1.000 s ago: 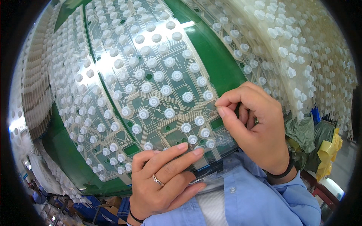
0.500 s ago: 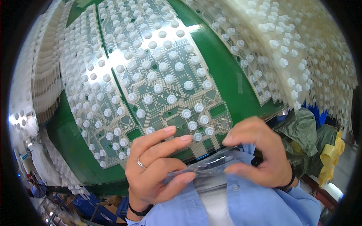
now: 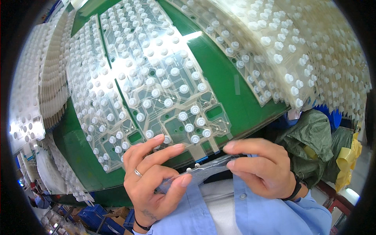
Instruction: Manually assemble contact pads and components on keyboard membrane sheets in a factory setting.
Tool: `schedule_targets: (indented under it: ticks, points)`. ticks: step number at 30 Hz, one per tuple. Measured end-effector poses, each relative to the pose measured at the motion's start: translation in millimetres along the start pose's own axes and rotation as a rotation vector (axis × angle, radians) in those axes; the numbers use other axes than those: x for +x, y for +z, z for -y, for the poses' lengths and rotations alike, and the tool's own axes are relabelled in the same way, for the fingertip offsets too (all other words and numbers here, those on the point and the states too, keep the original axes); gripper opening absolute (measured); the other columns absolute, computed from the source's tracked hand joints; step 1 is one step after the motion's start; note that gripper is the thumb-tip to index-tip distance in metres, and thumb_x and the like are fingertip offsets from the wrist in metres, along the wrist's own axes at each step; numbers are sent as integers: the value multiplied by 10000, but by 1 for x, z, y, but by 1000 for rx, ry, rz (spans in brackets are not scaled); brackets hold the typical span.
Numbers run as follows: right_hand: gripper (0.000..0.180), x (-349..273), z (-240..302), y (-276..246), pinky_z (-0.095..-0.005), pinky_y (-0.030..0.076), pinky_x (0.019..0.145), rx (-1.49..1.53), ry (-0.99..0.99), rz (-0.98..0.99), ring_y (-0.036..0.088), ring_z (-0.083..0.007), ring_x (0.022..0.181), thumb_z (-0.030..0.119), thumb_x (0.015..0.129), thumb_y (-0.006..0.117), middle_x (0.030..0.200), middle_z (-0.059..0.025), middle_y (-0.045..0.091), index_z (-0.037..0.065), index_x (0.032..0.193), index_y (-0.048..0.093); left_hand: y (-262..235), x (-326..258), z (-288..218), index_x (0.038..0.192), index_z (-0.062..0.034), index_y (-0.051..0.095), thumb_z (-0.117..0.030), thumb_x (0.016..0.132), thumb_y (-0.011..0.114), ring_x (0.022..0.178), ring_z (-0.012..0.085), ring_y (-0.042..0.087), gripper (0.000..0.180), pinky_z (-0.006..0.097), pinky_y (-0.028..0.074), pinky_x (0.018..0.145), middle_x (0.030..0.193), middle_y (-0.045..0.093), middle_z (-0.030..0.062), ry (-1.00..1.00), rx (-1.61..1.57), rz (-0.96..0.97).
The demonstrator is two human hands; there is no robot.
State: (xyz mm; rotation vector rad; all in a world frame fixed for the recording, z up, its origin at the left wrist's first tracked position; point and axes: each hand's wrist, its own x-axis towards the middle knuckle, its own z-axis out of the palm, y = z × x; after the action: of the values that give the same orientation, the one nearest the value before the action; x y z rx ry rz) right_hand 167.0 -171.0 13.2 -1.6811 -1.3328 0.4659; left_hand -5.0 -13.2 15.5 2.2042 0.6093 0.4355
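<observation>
Softly creased, glossy clear film (image 3: 213,170)

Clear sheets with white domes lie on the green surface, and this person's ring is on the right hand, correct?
Wrong side: the head view shows the ring on the left hand. The clear sheets do lie on the green surface.
</observation>
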Motion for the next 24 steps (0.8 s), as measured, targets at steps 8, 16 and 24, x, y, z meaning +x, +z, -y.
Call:
schedule_targets:
  ticks: [8, 16, 24]
  points:
    - [213, 9, 3, -23, -313, 500, 672, 43, 64, -101, 622, -236, 797, 4, 739, 705, 1006, -102, 668, 100, 930, 700, -4, 3, -3, 622, -99, 585, -191, 679, 786, 1063, 288, 613, 228, 391, 409, 859, 1006, 721, 66, 84, 45, 51]
    - [98, 41, -15, -14, -170, 379, 579, 186, 433, 14, 531, -41, 722, 16, 843, 639, 841, -35, 588, -5, 938, 646, 21, 15, 3, 662, -121, 586, -295, 704, 776, 1101, 286, 601, 261, 375, 417, 816, 1094, 701, 60, 326, 88, 207]
    - [54, 43, -19, -5, -178, 301, 495, 79, 403, -10, 425, -18, 562, 2, 820, 653, 775, -3, 581, 8, 871, 669, 27, 15, 13, 653, -131, 573, -296, 711, 769, 1083, 264, 617, 262, 354, 418, 779, 1083, 706, 59, 352, 93, 193]
